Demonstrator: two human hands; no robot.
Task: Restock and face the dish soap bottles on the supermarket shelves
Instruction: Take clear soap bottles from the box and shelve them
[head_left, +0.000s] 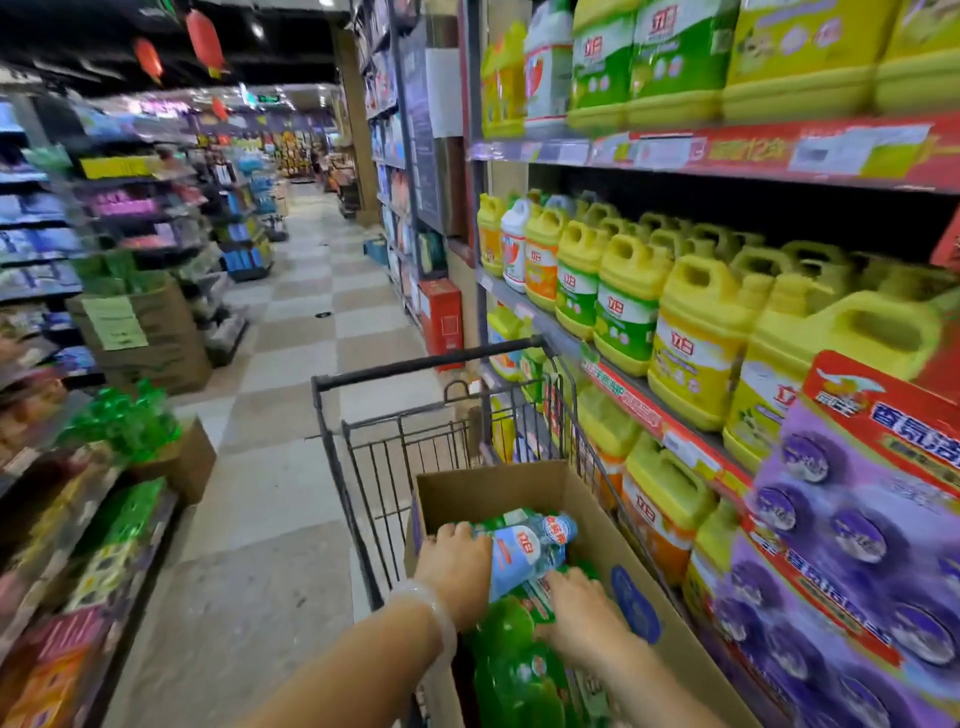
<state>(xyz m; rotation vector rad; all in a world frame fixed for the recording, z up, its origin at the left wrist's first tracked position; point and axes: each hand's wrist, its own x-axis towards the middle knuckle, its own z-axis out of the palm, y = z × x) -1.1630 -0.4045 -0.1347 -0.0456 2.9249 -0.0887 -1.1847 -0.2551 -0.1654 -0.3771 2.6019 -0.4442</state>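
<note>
A cardboard box (550, 486) sits in a wire shopping cart (410, 457) at the bottom centre. It holds several dish soap bottles, green ones (511, 660) and a pale blue one (524, 553). My left hand (457, 566) grips the pale blue bottle from its left side. My right hand (582, 613) rests on the bottles just right of it, fingers curled over them; whether it holds one is unclear. Yellow dish soap jugs (691, 332) line the shelf on the right.
The shelf unit (654, 410) runs along the right, close to the cart, with purple multipacks (852, 545) hanging in front at lower right. A checkered aisle floor (291, 441) stretches ahead. Cardboard boxes (150, 338) and low shelves stand on the left.
</note>
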